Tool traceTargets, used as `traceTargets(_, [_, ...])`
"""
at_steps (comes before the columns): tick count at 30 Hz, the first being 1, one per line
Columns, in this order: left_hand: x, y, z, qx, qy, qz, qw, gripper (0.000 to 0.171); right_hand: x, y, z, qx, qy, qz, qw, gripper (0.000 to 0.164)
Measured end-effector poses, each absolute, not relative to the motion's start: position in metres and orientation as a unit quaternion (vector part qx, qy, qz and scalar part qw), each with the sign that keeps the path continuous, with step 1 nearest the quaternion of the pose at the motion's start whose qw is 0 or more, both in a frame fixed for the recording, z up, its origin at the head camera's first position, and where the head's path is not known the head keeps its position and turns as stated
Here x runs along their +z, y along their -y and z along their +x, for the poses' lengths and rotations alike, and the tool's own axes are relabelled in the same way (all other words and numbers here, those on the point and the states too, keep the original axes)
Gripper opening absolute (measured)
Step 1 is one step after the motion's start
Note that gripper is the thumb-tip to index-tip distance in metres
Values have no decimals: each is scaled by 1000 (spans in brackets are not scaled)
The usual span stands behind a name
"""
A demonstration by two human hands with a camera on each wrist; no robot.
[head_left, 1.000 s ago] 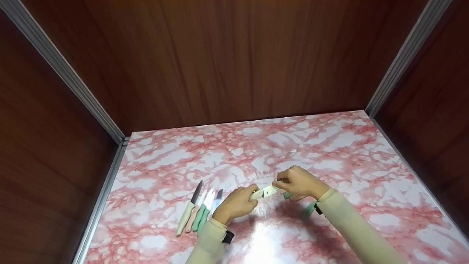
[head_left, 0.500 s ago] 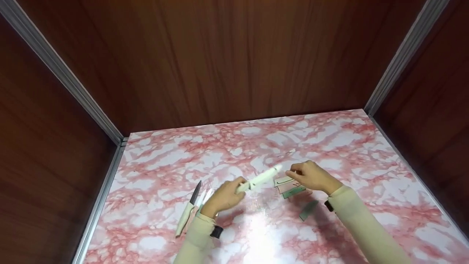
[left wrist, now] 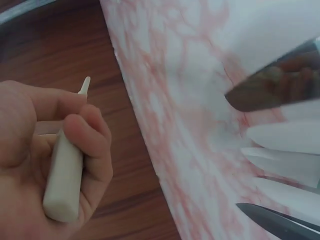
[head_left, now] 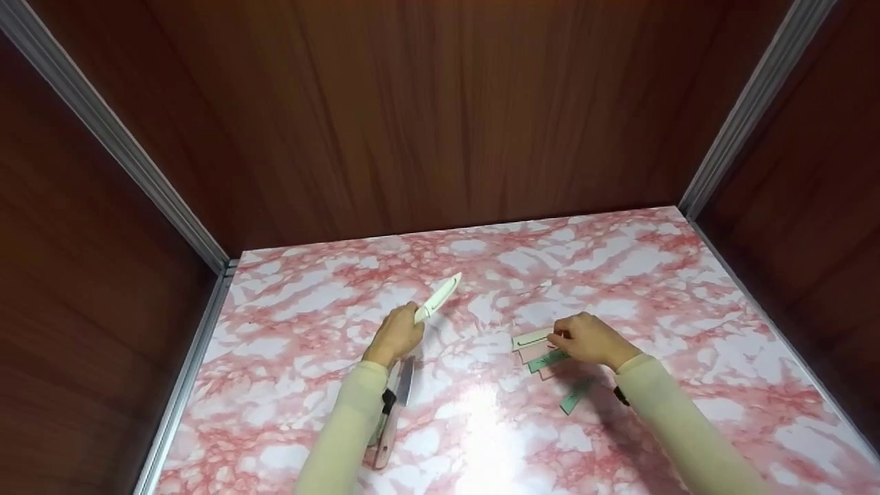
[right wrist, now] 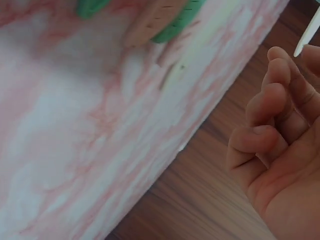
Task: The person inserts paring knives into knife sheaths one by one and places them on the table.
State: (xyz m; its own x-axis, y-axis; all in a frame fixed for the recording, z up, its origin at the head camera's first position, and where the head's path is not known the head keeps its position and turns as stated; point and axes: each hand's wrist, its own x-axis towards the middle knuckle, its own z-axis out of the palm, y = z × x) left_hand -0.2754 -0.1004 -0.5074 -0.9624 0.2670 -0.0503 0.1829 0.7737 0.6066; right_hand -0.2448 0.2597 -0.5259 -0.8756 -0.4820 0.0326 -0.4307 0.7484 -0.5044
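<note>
My left hand [head_left: 395, 335] grips the cream handle [left wrist: 64, 185] of a knife, held raised over the table. A cream sheath [head_left: 440, 298] with a slot line covers its blade and points away to the upper right. My right hand [head_left: 590, 340] hovers by several knife sheaths, its fingers loosely bent and nothing visible between them. Among the sheaths are a cream one [head_left: 529, 339], a pink one [head_left: 531, 354] and a green one [head_left: 546, 361]. Another green sheath [head_left: 575, 400] lies apart, nearer me. Whether my right fingertips touch the cream sheath is hard to tell.
Under my left forearm lie several bare knives, partly hidden, one with a pink handle [head_left: 386, 440]. Their blades, including a dark one [left wrist: 272, 220], point away from me. The marbled red-and-white table [head_left: 330, 289] is bounded by brown wood-grain panels [head_left: 440, 124].
My right hand has let go of the cream sheathed knife and moved right to the sheaths. My left hand has carried the knife left and away from me, above the bare knives.
</note>
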Motion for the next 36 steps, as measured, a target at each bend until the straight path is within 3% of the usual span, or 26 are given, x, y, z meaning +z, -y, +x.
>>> traceTargets(6, [-510, 102, -300, 333, -935, 94, 74, 16, -537, -262, -247, -244, -936, -249, 45, 31])
traceTargets(13, [-515, 87, -326, 327, -938, 57, 99, 23, -544, -267, -249, -219, -947, -236, -3, 12])
traceTargets(25, [-551, 73, -335, 314, -945, 16, 88, 25, -556, -262, -250, -198, -950, -236, -49, 9])
traceTargets(36, [-561, 74, -337, 328, -943, -18, 61, 29, -557, -271, -241, -192, -954, -231, 8, 4])
